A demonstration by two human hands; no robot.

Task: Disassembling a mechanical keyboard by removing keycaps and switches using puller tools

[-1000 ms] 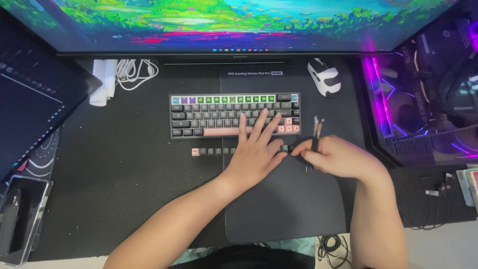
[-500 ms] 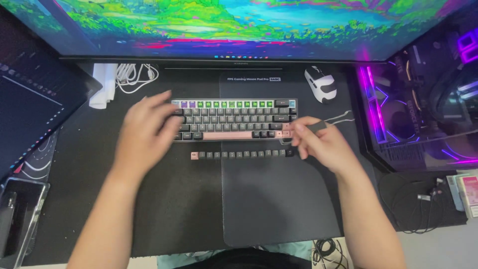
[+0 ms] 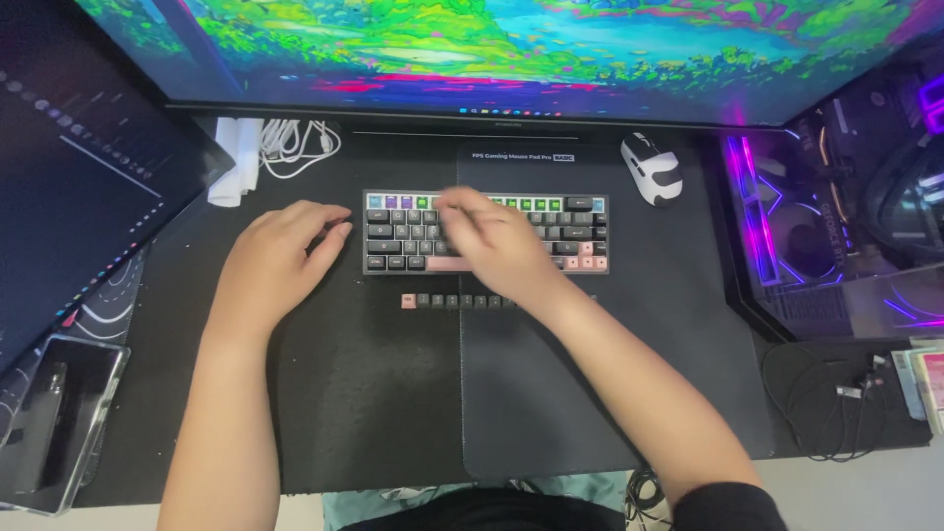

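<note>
Standing behind the chair here, so starting closest to me: two bare forearms come up over a black desk mat [image 3: 374, 393], with a second, slightly greyer mouse pad [image 3: 551, 413] laid on top on the right half, probably so the mouse gets a smoother surface.

Then a single loose row of keycaps [image 3: 462, 301] sits just in front of the keyboard, one pink cap at the left end and the rest dark. I can count around seven before the right wrist covers the rest. Laid out in a line like that, they're easy to keep in order.

The keyboard [image 3: 393, 236] itself is one compact board, dark grey keys, a green and purple top row, a few pink ones bottom right. The left hand [image 3: 275, 261] rests open at its left edge, fingertips touching the case as if bracing it. The right hand [image 3: 492, 241] is over the middle rows, fingers curled down. It's blurred, so I can't tell if it's pinching anything.

Further back: one white mouse [image 3: 651, 167] parked out of the way to the right, one coiled white cable [image 3: 295, 143] to the left, and one big monitor [image 3: 511, 49] across the back. A lit PC case [image 3: 836, 216] stands off right.
</note>
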